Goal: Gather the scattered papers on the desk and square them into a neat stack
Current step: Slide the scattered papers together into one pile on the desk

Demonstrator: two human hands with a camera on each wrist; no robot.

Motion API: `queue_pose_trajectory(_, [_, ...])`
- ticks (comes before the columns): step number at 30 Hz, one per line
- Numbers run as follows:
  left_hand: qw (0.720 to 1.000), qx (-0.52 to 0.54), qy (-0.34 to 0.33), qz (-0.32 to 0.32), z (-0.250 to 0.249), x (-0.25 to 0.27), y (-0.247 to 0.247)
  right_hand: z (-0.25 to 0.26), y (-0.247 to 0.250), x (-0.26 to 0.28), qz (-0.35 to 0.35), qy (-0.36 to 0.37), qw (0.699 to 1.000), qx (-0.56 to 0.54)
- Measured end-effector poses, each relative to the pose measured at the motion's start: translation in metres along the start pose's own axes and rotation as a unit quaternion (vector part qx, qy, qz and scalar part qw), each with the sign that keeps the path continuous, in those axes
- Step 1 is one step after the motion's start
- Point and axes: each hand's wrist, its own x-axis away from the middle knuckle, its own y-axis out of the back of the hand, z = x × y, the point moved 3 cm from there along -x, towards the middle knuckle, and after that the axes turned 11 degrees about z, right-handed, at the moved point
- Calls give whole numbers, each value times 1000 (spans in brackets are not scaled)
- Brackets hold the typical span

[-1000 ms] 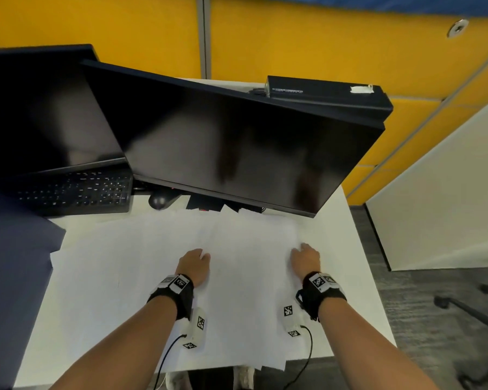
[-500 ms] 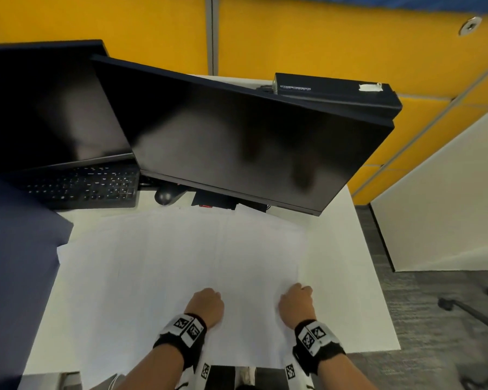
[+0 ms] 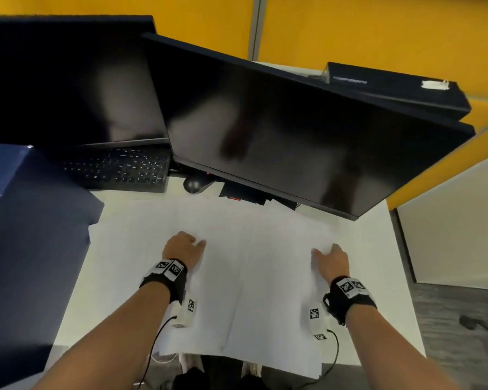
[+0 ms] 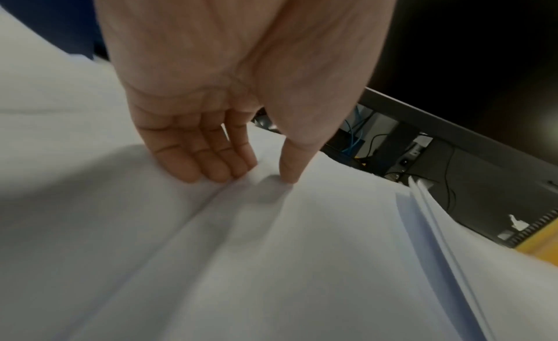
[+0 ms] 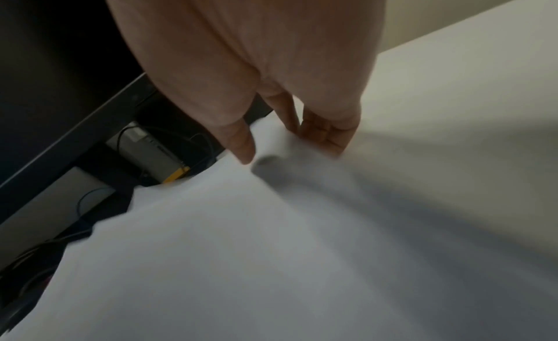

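Note:
Several white papers (image 3: 251,263) lie spread and overlapping across the white desk (image 3: 378,263), some hanging over its front edge. My left hand (image 3: 192,240) rests on the left part of the spread. Its straight fingers (image 4: 211,165) and thumb tip press down beside a sheet's edge on the papers (image 4: 271,250). My right hand (image 3: 326,250) rests at the right side of the spread. There its fingertips (image 5: 329,141) touch the papers (image 5: 271,227) near their right edge, with the thumb just above the sheet. Neither hand grips anything.
Two dark monitors (image 3: 293,130) (image 3: 68,80) overhang the back of the desk, with a black keyboard (image 3: 119,170) and mouse (image 3: 193,184) under them. A dark blue panel (image 3: 26,235) borders the left. A black box (image 3: 392,88) sits behind. The desk's right edge drops to the floor.
Half a second ago both hands were close together near the desk's front edge. Now they lie further forward on the papers and wider apart.

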Motion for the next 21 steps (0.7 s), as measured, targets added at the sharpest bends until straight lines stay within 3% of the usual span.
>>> queue_pose_trajectory(5, [995, 86, -42, 28, -22, 8, -28, 24, -48, 14, 3, 58, 998, -35])
queue_pose_trajectory(9, [992, 100, -68, 21, -12, 20, -18, 22, -42, 20, -6, 75, 995, -69])
queue_pose_trajectory(12, [996, 9, -34, 85, 15, 36, -12, -5, -30, 31, -14, 14, 1000, 21])
queue_pose_trajectory(15, [980, -111, -40, 161, 28, 55, -27, -25, -45, 56, 32, -18, 995, 95])
queue_pose_trajectory(17, [976, -138, -52, 162, 28, 63, -43, -29, -61, 70, 12, -1, 995, 101])
queue_pose_trajectory(20, [975, -139, -76, 155, 24, 77, -68, -33, -90, 87, 103, 59, 964, 239])
queue_pose_trajectory(21, [975, -138, -80, 151, 24, 82, -73, -36, -92, 89, 100, 65, 954, 273])
